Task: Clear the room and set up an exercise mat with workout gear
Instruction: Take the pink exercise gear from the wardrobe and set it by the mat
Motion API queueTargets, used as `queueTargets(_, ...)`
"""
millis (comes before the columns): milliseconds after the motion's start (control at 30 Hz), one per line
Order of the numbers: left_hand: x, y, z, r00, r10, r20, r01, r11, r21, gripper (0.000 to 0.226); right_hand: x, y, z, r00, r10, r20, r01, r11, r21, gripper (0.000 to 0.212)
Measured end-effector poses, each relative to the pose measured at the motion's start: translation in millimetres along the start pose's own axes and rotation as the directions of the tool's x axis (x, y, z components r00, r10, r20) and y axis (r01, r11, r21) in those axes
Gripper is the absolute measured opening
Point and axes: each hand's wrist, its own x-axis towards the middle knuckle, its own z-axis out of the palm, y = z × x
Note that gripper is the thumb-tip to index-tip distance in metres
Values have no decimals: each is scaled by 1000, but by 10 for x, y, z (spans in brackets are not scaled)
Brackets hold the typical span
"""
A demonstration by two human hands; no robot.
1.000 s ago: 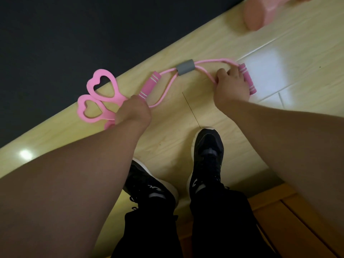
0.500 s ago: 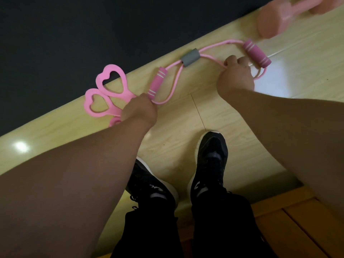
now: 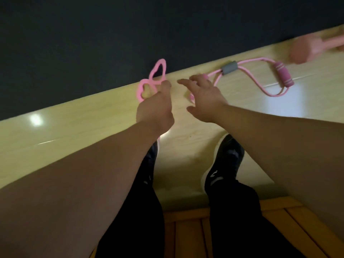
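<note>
Beyond the right fingertips [image 3: 183, 82] and off to their right, the figure-eight resistance band [image 3: 229, 67] is laid flat on the wooden floor [image 3: 93, 131]. Its long axis runs roughly parallel to the edge of the dark mat [image 3: 93, 43]. The near end of the band is partly hidden under the right hand [image 3: 203, 98], whose fingers are spread and hold nothing. The far handle [image 3: 283, 75] lies well to their right. The heart-shaped grips [image 3: 149, 86] lie just ahead of the left hand [image 3: 154, 110] — straddling the mat edge. The left fingers are loosely curled; whether anything is pinched cannot be told. For the band, the right hand is judged the nearer.
</note>
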Motion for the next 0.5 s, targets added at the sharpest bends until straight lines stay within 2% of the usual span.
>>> queueTargets(67,-79,-173,-143,991,133,-14,-132,991,30,72,121,-315,17,997,-50,57,48,998,44,95)
queueTargets(100,-118,-248,-199,980,196,-15,-195,979,57,70,178,-440,31,996,-61,69,56,995,78,90)
queueTargets(167,-190,-463,-285,962,274,-16,-271,957,100,57,266,-674,100,995,-80,59,74,993,90,60)
queueTargets(200,-218,-581,-325,957,289,-15,-286,951,117,50,298,-769,133,994,-100,44,99,995,25,44)
queueTargets(267,-270,-879,-412,963,267,-26,-260,954,148,46,349,-937,205,985,-170,3,169,977,-126,26)
queueTargets(367,-268,-1247,-493,981,186,-56,-167,954,248,60,366,-998,202,974,-215,-77,188,945,-269,12)
queueTargets(433,-254,-1520,-488,993,117,-12,-106,939,328,64,371,-1067,224,975,-218,-28,192,909,-371,11)
queueTargets(500,-238,-1779,-457,997,63,52,-79,912,403,58,365,-1129,278,976,-212,42,206,853,-480,16)
